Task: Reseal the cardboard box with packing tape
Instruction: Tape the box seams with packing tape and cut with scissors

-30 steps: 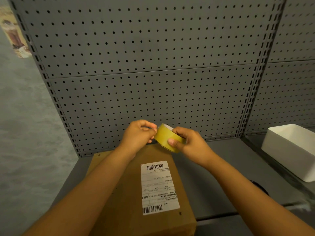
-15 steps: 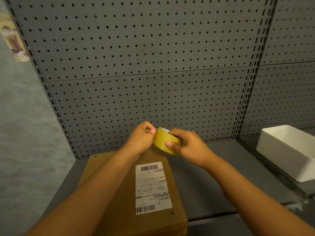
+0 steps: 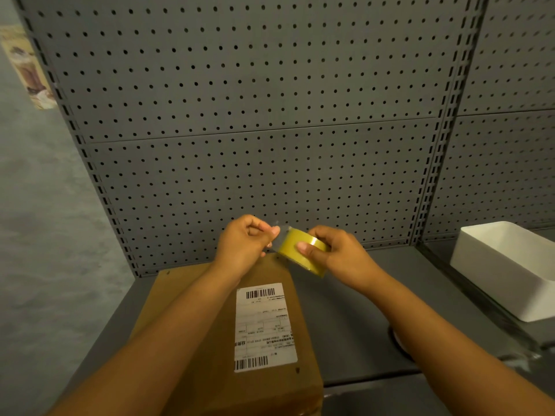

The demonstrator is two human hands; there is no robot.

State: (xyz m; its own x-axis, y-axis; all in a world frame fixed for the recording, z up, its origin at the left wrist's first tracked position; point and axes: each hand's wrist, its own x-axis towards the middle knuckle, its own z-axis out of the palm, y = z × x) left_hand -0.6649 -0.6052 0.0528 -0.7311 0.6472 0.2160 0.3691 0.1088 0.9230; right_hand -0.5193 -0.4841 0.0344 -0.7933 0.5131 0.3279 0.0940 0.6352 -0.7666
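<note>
Since half a second back the left hand (image 3: 244, 238) has drawn away from the roll (image 3: 300, 250), so a short clear tab of tape (image 3: 277, 238) now spans between them; before that its fingers were bunched right against the roll's edge; the view has also drifted a little, hands sit about mid-frame. Left grip: thumb and fingers pinching the free end of the tape; right hand (image 3: 339, 250): clenched round the yellow-tinted roll, thumb flat on its outer face, held just above the far end of the cardboard box (image 3: 210, 340). Box lies flat on the grey worktop (image 3: 354, 325), lower centre of the frame, shipping label (image 3: 264, 325) facing up, flaps look down; no fresh tape visible on its top, though the arms hide part of it. Progress as I read it: early; tape end found and started, nothing stuck to the box yet. Left to do, probably: pull a longer run, anchor it at the far edge, lay it along the seam, cut or tear, press down. White bin (image 3: 507, 271) sits at the right edge of the frame, well apart from the box; pegboard (image 3: 255, 130) fills the upper frame behind; a dark round object (image 3: 399, 340) lower right is partly hidden by the right forearm, can't tell what it is.
</note>
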